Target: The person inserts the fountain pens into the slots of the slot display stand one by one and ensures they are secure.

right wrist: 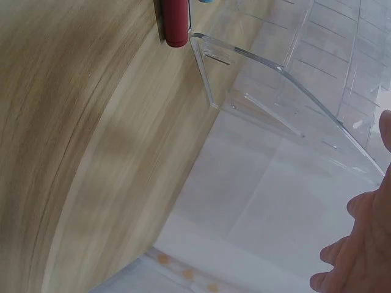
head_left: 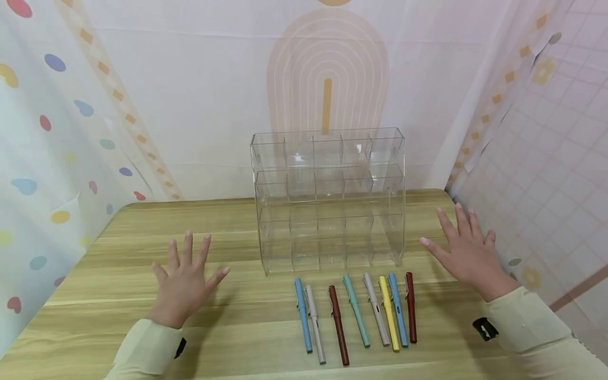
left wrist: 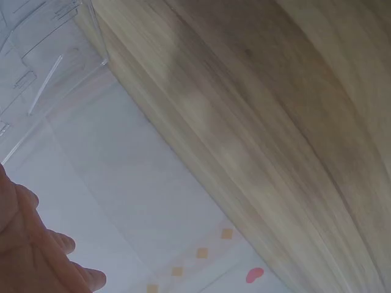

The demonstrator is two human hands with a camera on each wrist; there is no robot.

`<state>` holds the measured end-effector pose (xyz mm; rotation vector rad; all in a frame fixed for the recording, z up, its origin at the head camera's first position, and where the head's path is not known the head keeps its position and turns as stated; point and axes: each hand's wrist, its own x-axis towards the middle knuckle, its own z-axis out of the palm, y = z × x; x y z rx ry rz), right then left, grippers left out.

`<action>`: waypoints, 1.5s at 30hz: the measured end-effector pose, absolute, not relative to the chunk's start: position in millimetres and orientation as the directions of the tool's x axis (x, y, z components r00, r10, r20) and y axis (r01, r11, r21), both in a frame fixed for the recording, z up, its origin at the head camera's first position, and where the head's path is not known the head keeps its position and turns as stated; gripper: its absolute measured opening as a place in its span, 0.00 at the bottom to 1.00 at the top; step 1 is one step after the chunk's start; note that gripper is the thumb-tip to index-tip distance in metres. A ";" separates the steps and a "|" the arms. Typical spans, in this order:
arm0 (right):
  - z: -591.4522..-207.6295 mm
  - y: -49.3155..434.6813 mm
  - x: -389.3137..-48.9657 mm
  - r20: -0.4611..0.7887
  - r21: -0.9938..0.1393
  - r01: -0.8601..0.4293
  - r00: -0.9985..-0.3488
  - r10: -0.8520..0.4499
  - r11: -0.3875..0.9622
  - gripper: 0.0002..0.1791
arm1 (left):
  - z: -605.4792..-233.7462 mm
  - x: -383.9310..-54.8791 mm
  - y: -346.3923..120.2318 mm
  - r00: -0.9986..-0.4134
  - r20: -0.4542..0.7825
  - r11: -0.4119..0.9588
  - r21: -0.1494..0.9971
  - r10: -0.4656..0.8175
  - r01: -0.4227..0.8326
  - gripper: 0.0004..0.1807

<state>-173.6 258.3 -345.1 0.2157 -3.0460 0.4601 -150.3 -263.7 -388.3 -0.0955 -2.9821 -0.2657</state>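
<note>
Pens (head_left: 356, 310), eight of them, lie in a loose row on the worktop (head_left: 237, 330), in front of a clear tiered rack (head_left: 328, 200) that stands upright with its compartments facing the person. The step in hand looks like readiness before handling: no pen is held. The left grip (head_left: 182, 286), a bare hand, is spread wide, fingers apart, well to the left of the row; the right grip (head_left: 467, 258) is spread just as wide beyond the rack's right side. Both hold nothing; whether either palm touches the worktop I cannot tell.

In my judgement, a next move on the pens calls for one grip to come inward, narrow to a thumb-and-finger pinch and close across a barrel. The third from the left, a dark red pen (head_left: 339, 325), has space on both sides and should be easy. The yellow pen (head_left: 389, 313) and the blue pen (head_left: 398, 310) beside it lie so close that fingertips could nudge both.

Every long axis runs roughly away from the person, the far end leaning a little left; the teal one and the grey pen (head_left: 376, 309) near it slant most, the rightmost one least. The clip ends all point toward the rack, the plain ends toward the person. The right wrist view shows the end of one red pen just short of the rack's foot.
</note>
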 end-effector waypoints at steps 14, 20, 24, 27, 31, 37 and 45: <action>-352.6 258.7 -175.1 0.055 -0.452 -0.131 -0.991 -0.119 0.882 0.49 | -389.7 -157.1 -246.0 -0.984 0.177 0.917 0.388 0.024 0.093 0.47; -356.8 255.1 -176.3 0.029 -0.574 -0.107 -0.993 -0.111 0.811 0.50 | -390.2 -163.0 -235.4 -0.966 0.255 0.880 0.452 0.031 0.148 0.46; -358.7 251.7 -177.1 0.004 -0.647 -0.070 -0.996 -0.088 0.760 0.51 | -388.0 -166.3 -227.6 -0.958 0.285 0.820 0.541 0.029 0.186 0.46; -360.0 248.3 -177.3 -0.032 -0.694 -0.026 -0.997 -0.067 0.720 0.51 | -386.2 -170.4 -222.6 -0.961 0.277 0.766 0.614 0.015 0.189 0.46; -363.8 244.8 -177.5 -0.081 -0.745 0.024 -0.995 -0.056 0.667 0.52 | -383.5 -176.9 -216.9 -0.970 0.242 0.685 0.708 -0.010 0.170 0.45; -373.0 242.3 -177.9 -0.121 -0.783 0.058 -0.991 -0.061 0.619 0.50 | -376.3 -188.7 -208.7 -0.986 0.160 0.526 0.844 -0.056 0.107 0.43; -383.1 243.7 -180.5 -0.205 -0.818 0.121 -0.975 -0.088 0.562 0.46 | -367.2 -202.3 -199.3 -0.992 0.082 0.368 0.929 -0.091 0.043 0.40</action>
